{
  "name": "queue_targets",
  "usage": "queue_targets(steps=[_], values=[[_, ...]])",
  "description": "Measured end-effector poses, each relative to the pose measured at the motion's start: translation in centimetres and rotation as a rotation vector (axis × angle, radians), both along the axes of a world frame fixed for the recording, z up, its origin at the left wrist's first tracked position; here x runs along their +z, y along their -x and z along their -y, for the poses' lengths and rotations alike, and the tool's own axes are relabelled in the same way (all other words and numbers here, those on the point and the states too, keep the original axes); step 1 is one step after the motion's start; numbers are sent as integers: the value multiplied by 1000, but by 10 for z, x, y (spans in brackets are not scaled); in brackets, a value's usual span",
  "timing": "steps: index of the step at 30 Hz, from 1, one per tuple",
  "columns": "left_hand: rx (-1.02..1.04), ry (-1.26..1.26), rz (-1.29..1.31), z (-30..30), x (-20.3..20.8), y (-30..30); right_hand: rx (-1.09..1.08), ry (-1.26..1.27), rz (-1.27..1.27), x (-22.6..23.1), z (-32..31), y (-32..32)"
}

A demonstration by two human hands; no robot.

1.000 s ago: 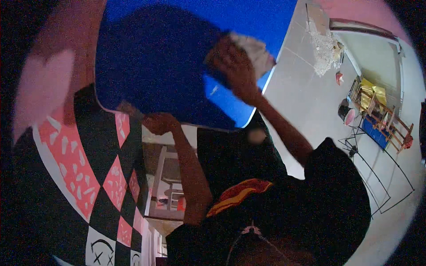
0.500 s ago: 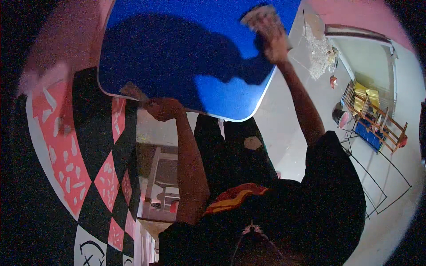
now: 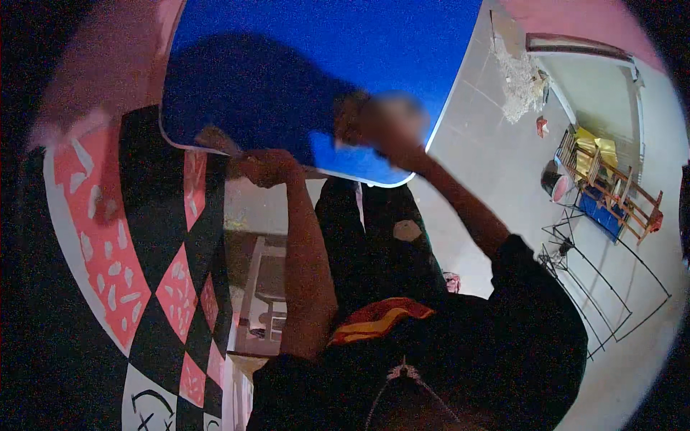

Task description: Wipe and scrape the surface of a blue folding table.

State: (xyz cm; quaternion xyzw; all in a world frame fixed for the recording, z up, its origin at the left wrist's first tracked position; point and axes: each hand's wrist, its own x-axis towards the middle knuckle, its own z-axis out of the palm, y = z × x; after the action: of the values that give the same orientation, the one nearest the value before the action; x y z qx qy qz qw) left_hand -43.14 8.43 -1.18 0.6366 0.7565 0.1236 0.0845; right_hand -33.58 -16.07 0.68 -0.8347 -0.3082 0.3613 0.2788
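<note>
A large blue board point(image 3: 251, 93) with rounded corners and a thin white rim fills the upper middle, over my dark trousers. My left hand point(image 3: 266, 167) is closed at its lower left edge. A tan, tapered piece point(image 3: 215, 138) lies on the blue face just beyond that hand; I cannot tell what it is. Over the lower right part of the face is my right hand point(image 3: 399, 129), smeared by motion, with a crumpled brownish rag point(image 3: 351, 118) in it. My shadow darkens much of the blue surface.
Checkered black, pink and white cloth point(image 3: 176, 294) hangs at left. On the right floor stand a black wire frame point(image 3: 596, 287), a wooden rack point(image 3: 618, 187) with yellow and blue items, and a bucket point(image 3: 553, 183). Pale rubble point(image 3: 517, 86) lies farther off, beside a doorway.
My right hand has swept down and left across the blue board with the rag. My left hand has stayed at the edge, and the board has shifted slightly.
</note>
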Motion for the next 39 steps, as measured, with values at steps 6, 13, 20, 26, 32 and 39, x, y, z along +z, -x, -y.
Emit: queue_targets(steps=[6,13,20,26,32,39], values=[[33,284,-109,-37,9,-13,-175,-123,903,30,6,-106],[128,346,17,-27,5,-6,36,70,604,36,-4,60],[-45,147,129,-15,-24,5,157,-50,820,47,-36,-32],[-80,170,146,-10,-34,17,11,-113,810,47,-45,-9],[-70,841,-186,-20,-48,12,33,28,699,58,10,64],[-174,170,183,2,-25,21,13,-27,881,43,-65,-38]])
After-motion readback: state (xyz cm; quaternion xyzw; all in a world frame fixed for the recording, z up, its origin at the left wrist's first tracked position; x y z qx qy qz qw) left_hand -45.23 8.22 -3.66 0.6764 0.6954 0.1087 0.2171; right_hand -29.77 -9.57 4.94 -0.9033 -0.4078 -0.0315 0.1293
